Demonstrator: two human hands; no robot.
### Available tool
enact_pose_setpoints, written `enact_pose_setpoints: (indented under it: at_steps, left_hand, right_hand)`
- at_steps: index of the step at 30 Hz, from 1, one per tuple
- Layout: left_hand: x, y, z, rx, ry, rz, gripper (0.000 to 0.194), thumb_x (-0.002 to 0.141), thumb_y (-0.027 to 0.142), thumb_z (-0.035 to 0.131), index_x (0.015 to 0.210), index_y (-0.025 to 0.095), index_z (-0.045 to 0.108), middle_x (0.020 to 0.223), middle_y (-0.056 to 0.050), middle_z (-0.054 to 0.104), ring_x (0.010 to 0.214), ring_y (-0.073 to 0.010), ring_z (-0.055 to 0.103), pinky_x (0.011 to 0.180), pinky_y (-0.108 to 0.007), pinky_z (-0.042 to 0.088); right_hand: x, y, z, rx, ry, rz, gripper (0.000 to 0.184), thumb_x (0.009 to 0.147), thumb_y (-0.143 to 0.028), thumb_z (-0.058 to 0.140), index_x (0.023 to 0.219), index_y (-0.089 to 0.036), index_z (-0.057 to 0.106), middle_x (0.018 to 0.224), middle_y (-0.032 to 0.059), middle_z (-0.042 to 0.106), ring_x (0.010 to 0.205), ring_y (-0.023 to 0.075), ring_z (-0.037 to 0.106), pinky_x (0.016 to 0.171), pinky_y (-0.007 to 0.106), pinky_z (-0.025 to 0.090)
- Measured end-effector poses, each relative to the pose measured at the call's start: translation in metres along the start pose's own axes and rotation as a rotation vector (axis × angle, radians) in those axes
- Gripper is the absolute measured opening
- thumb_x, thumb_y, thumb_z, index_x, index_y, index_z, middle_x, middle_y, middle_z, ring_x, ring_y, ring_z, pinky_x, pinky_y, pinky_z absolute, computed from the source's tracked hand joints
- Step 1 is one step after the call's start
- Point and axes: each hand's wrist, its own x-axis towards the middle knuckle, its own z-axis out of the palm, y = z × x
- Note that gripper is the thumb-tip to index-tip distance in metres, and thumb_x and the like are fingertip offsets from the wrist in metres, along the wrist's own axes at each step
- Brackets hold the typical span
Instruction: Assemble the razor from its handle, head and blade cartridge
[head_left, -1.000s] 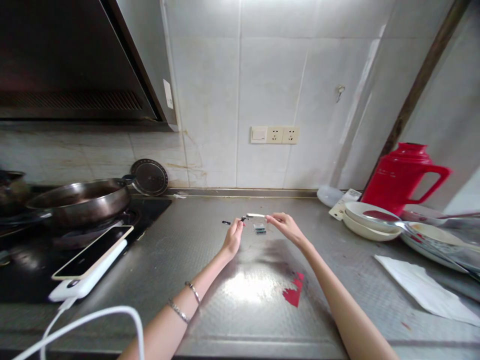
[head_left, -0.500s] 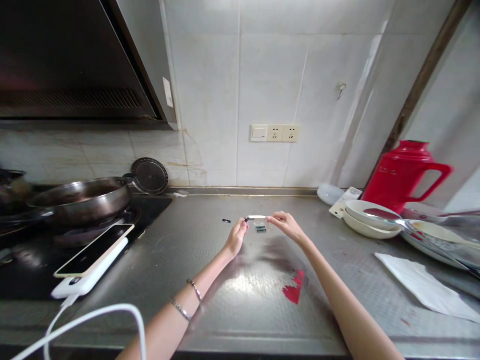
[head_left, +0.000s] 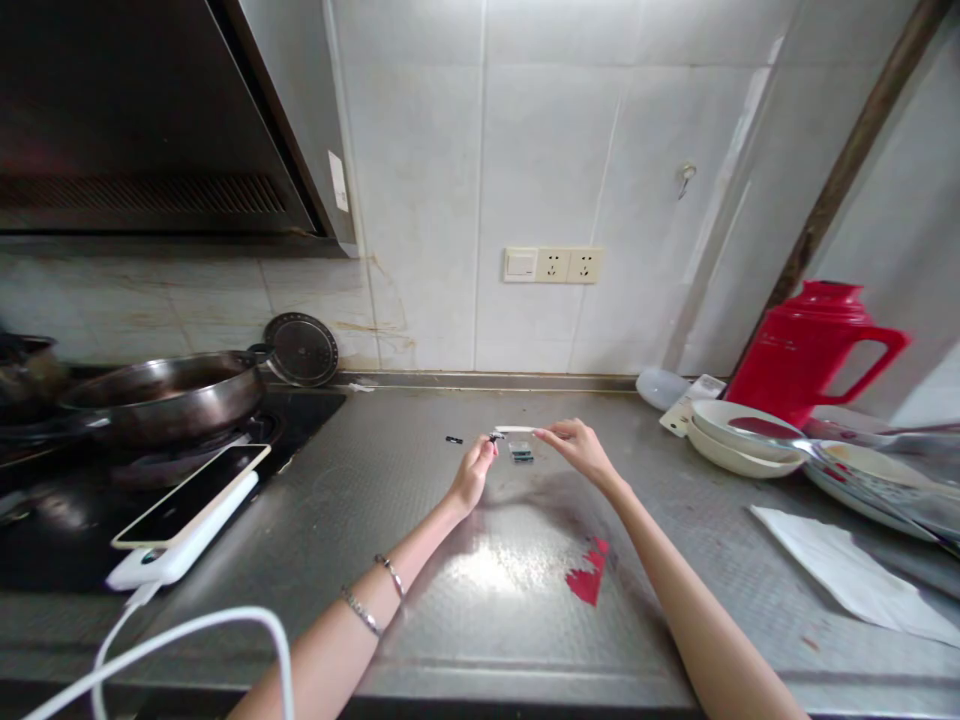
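Note:
My left hand (head_left: 472, 472) is closed, its fingertips pinched on a small black and silver piece (head_left: 496, 436) too small to name. My right hand (head_left: 576, 447) has thumb and forefinger closed on the right end of a slim white stick (head_left: 514, 430). The stick's other end reaches the dark piece at my left fingertips; whether the two are joined I cannot tell. Just below the stick, a small clear case (head_left: 521, 452) with dark strips in it lies on the metal counter (head_left: 420, 400). A small black piece (head_left: 454, 440) lies left of my left hand.
A phone (head_left: 196, 495) on a white power bank (head_left: 176, 545), a white cable (head_left: 225, 618) and a steel pan (head_left: 169, 390) are at left. To the right are a red thermos (head_left: 799, 350), stacked bowls (head_left: 739, 455) and a white napkin (head_left: 847, 575). A red patch (head_left: 589, 575) marks the counter.
The white stick has shifted slightly up at the hands, and the small dark piece at my left fingertips has turned a little. Both hands keep their grip in nearly the same place.

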Motion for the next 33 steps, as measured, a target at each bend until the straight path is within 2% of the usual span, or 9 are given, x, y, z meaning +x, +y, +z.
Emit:
enact_pose_setpoints:
  at_steps: [6, 11, 15, 22, 26, 33]
  left_hand:
    - [0.0, 0.001, 0.001, -0.01, 0.002, 0.004, 0.043, 0.086, 0.057, 0.028, 0.072, 0.019, 0.04, 0.066, 0.002, 0.036, 0.064, -0.0136, 0.034, 0.063, -0.027, 0.026]
    - [0.0, 0.002, 0.003, -0.025, 0.001, 0.016, 0.042, 0.086, 0.057, 0.029, 0.071, 0.019, 0.04, 0.065, 0.002, 0.036, 0.064, -0.0137, 0.034, 0.063, -0.027, 0.027]
    - [0.0, 0.001, 0.002, -0.02, 0.005, 0.004, 0.042, 0.086, 0.057, 0.029, 0.072, 0.019, 0.04, 0.065, 0.002, 0.036, 0.064, -0.0136, 0.034, 0.063, -0.027, 0.027]
    - [-0.001, 0.003, 0.003, 0.002, 0.004, 0.005, 0.044, 0.085, 0.059, 0.029, 0.071, 0.019, 0.041, 0.065, 0.001, 0.037, 0.065, -0.014, 0.035, 0.064, -0.026, 0.028]
    - [-0.001, 0.004, 0.003, -0.002, 0.018, -0.008, 0.044, 0.085, 0.059, 0.03, 0.072, 0.019, 0.042, 0.066, 0.001, 0.038, 0.066, -0.0145, 0.035, 0.064, -0.027, 0.027]
    - [-0.002, 0.008, 0.006, -0.009, 0.013, 0.002, 0.044, 0.085, 0.059, 0.031, 0.071, 0.019, 0.043, 0.065, 0.001, 0.038, 0.065, -0.0139, 0.035, 0.063, -0.026, 0.028]
  right_hand:
    - [0.0, -0.001, 0.0, 0.029, 0.008, -0.079, 0.045, 0.081, -0.057, 0.047, 0.072, -0.02, 0.071, 0.072, 0.003, 0.067, 0.073, 0.018, 0.055, 0.068, 0.026, 0.039]
    - [0.0, 0.001, -0.001, 0.001, 0.067, -0.053, 0.044, 0.08, -0.057, 0.048, 0.072, -0.02, 0.071, 0.07, 0.0034, 0.065, 0.072, 0.018, 0.053, 0.067, 0.027, 0.038]
    - [0.0, -0.005, -0.004, 0.061, 0.046, -0.099, 0.042, 0.081, -0.055, 0.048, 0.072, -0.02, 0.07, 0.069, 0.003, 0.065, 0.073, 0.0176, 0.053, 0.069, 0.027, 0.038]
    - [-0.001, -0.01, -0.006, 0.007, 0.088, -0.083, 0.045, 0.081, -0.058, 0.046, 0.071, -0.021, 0.07, 0.066, 0.0035, 0.062, 0.071, 0.0179, 0.051, 0.067, 0.028, 0.037]
    - [-0.001, -0.017, -0.009, -0.013, 0.076, -0.136, 0.046, 0.081, -0.059, 0.045, 0.07, -0.022, 0.07, 0.065, 0.0039, 0.061, 0.069, 0.0176, 0.049, 0.068, 0.028, 0.036]
    - [0.001, -0.012, -0.011, -0.122, 0.129, -0.105, 0.049, 0.08, -0.063, 0.043, 0.073, -0.023, 0.071, 0.063, 0.0043, 0.059, 0.071, 0.018, 0.048, 0.068, 0.029, 0.033]
